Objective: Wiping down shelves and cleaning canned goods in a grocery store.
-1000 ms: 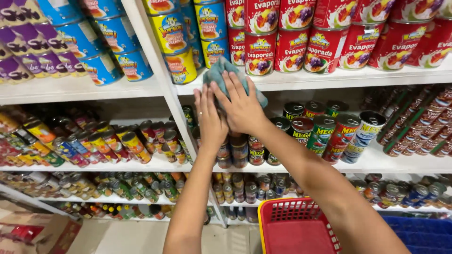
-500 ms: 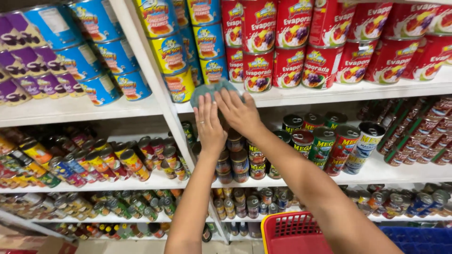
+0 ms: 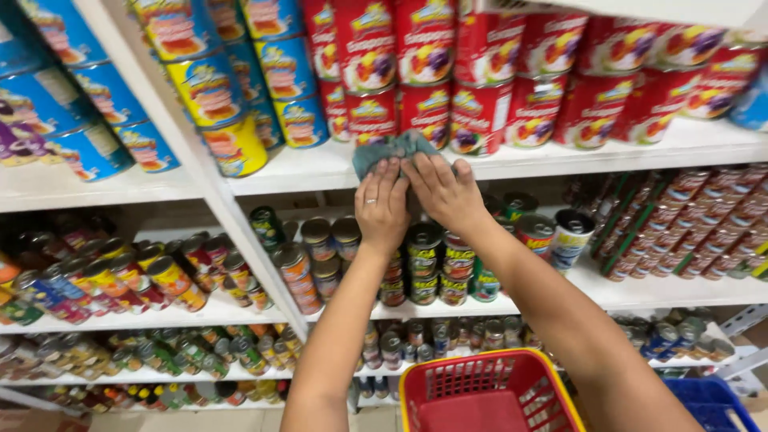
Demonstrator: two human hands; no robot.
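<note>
Both hands flat on a grey-blue cloth point(image 3: 394, 150) at the front edge of the white shelf point(image 3: 320, 170). Left hand point(image 3: 382, 206) and right hand point(image 3: 444, 192) sit side by side, fingers spread, pressing the cloth, not clenched. Red cans point(image 3: 424, 76) stacked just behind. Red basket point(image 3: 488, 394) below.

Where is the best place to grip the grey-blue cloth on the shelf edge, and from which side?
Probably the bunched upper part of the cloth, from the front. It rises loosely above the shelf, free of the left hand and right hand, which press its lower part flat. The red cans close behind block other approaches.
</note>
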